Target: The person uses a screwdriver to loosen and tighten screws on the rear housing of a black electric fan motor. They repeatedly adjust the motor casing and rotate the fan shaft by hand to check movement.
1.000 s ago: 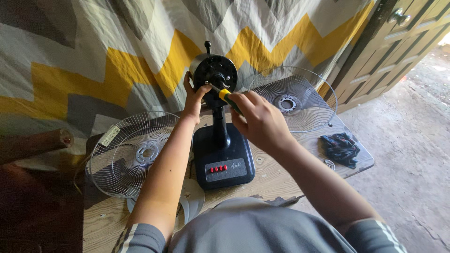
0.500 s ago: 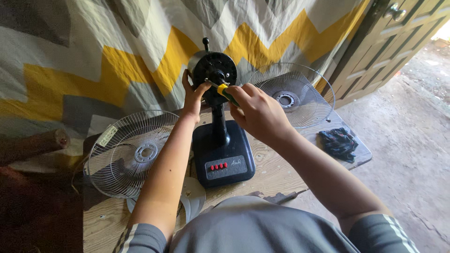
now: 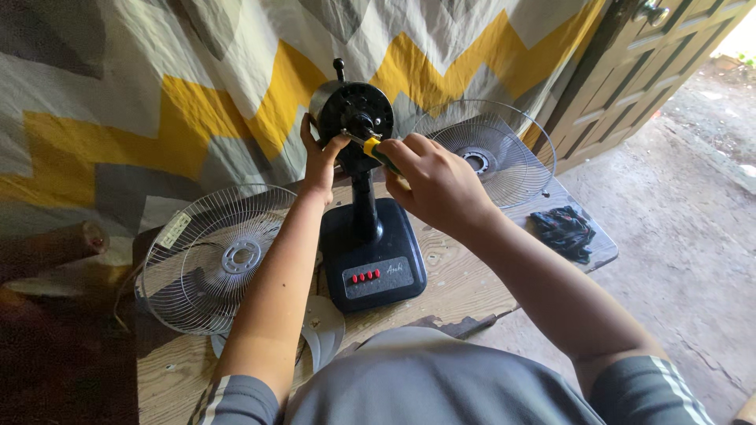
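Barely shifted since earlier, right hand (image 3: 437,185) grips the yellow-handled screwdriver (image 3: 376,149) at the fan motor (image 3: 352,118), upper centre; left hand (image 3: 319,153) fingers clasp its housing

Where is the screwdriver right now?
Head view, centre: the screwdriver is in the right hand, tip at the fan motor, which the left hand steadies.

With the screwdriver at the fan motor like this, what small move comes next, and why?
Probably turn the yellow-handled screwdriver in place: the right hand has its tip against the black round fan motor housing, which the left hand steadies.
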